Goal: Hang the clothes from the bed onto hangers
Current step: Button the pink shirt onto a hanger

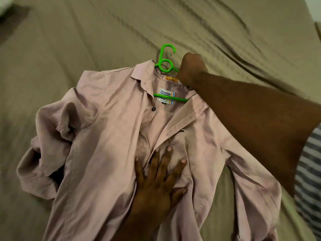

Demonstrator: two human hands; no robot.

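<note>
**Item:** pink shirt [107, 171], button-front, lying open and face-up in the middle of the bed [69, 40]. A green hanger [165, 64] sits inside the shoulders, hook clear of the collar.

**Left hand** [156, 185]: fingers flat and spread on the placket, likely pinning the cloth while the collar is seated.

**Right hand** [191, 70]: fingers clenched on the collar beside the hanger's neck (exact grip hidden).

**Neck label** [165, 95]: reads "INDIAN APPAREL"; the hanger bar crosses the rest.

**Orange tab** [172, 78]: illegible.
</note>
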